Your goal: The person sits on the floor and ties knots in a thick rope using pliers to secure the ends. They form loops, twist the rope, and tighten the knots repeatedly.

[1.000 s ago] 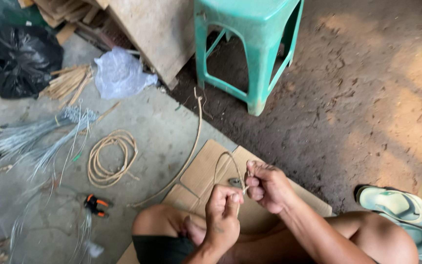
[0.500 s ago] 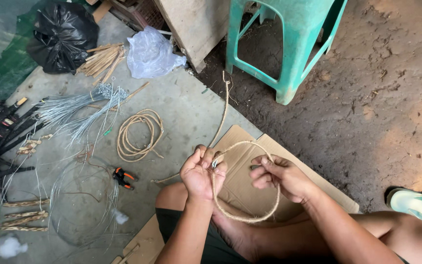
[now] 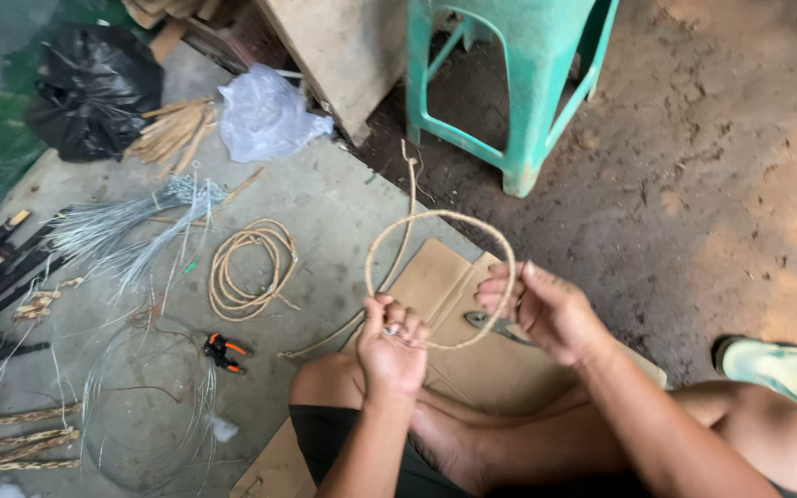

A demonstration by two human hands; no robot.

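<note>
Head view: rattan strand (image 3: 440, 277) bent into loop, centre frame. Left hand (image 3: 391, 346) pinches crossing at 7 o'clock; right hand (image 3: 546, 309) grips arc at 4 o'clock. Step, judged: closing ring. Next: fasten overlap, possibly wire.

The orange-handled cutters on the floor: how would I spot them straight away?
Start at the teal plastic stool and go down-left across the grey concrete floor past the coil of tan cane. Just below it lie the cutters, beside hoops of thin wire; nothing else nearby is orange.
</note>
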